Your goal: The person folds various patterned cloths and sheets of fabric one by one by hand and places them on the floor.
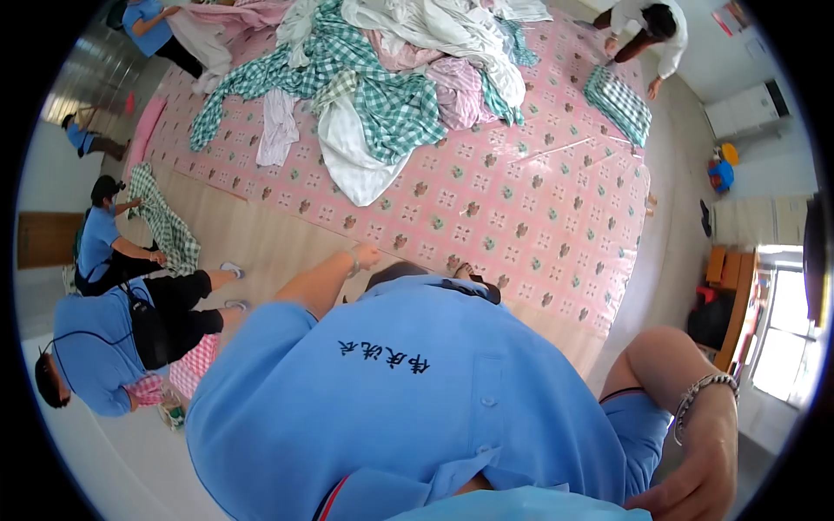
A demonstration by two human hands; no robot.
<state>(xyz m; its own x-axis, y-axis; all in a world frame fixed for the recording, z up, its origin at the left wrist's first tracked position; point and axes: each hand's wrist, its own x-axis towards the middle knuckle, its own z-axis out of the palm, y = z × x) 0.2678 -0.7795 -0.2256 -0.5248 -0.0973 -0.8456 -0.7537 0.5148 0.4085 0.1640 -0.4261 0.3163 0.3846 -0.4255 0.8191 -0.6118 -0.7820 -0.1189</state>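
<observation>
Presently the heap of cloth [387, 100] spreads sideways across the frame's upper middle, above the left hand [366, 255], nearer and curled around nothing visible, while the right hand's [702, 478] grip, lower right, I cannot tell

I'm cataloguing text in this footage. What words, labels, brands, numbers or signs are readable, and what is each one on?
"伟庆洗衣" on the wearer's blue shirt, upside down here.
Any print on the wall poster: too small to read.
</observation>
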